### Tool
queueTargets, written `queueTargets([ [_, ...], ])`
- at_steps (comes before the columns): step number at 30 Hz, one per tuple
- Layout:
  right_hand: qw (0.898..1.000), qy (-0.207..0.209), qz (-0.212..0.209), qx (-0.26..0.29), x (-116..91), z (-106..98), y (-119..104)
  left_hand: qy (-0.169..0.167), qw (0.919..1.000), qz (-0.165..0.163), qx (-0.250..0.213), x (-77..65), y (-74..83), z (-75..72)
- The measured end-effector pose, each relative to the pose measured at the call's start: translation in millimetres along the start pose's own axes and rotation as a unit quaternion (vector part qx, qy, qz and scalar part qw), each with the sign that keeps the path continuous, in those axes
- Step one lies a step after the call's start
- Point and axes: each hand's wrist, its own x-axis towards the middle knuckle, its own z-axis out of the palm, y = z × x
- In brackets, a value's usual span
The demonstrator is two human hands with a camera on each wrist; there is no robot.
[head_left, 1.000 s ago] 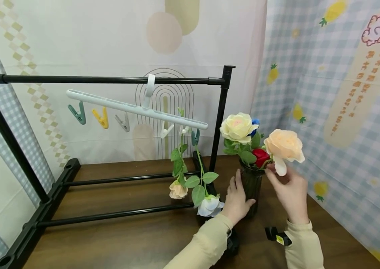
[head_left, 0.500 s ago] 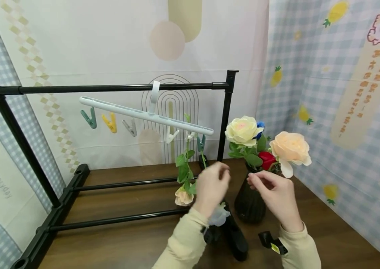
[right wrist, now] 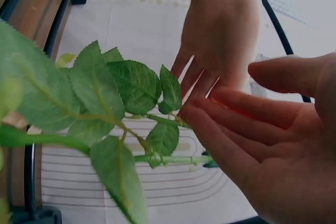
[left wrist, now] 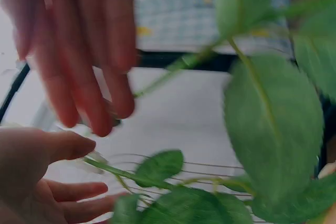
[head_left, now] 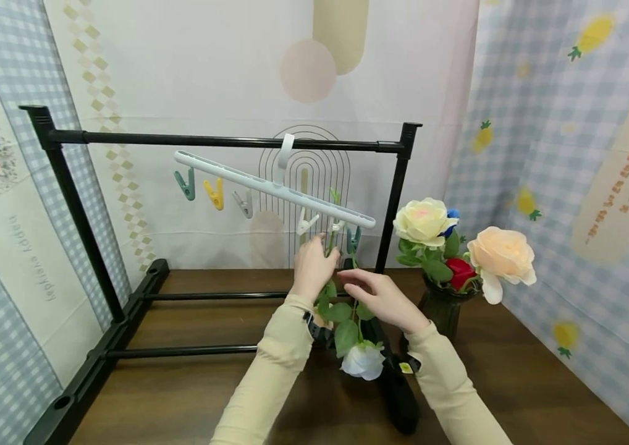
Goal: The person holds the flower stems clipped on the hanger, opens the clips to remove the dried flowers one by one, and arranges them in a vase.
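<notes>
In front of me, L hand [head_left: 312,267] was spread wide, thumb apart from fingers, right by a leafy stem [left wrist: 118,171]; R hand [head_left: 389,300], fingers straight & loose, was just beside it. A wht. rose [head_left: 363,361] hung head-down from a teal clothespin [head_left: 353,240] on a tilted pale-blue hanger [head_left: 270,186], hooked on a blk. rack [head_left: 209,141]. To the R, a dk. vase [head_left: 441,314] held roses, incl. a peach rose [head_left: 502,254]

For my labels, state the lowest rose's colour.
The lowest rose is bluish white, clearest in the head view.

"happy everyday" lettering [head_left: 32,258], on left cloth [head_left: 14,204]
</notes>
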Motion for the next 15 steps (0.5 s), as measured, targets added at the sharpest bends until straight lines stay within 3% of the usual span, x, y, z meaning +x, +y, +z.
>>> queueTargets([
  [8,1.0,0.008,0.023,-0.004,18.7,3.2,-4.8,-0.01,0.9995,0.003,-0.028,5.8,-14.8,5.8],
  [15,0.997,0.028,0.051,-0.05,32.0,1.5,-11.5,0.009,0.999,0.014,-0.042,5.6,-17.3,7.0],
])
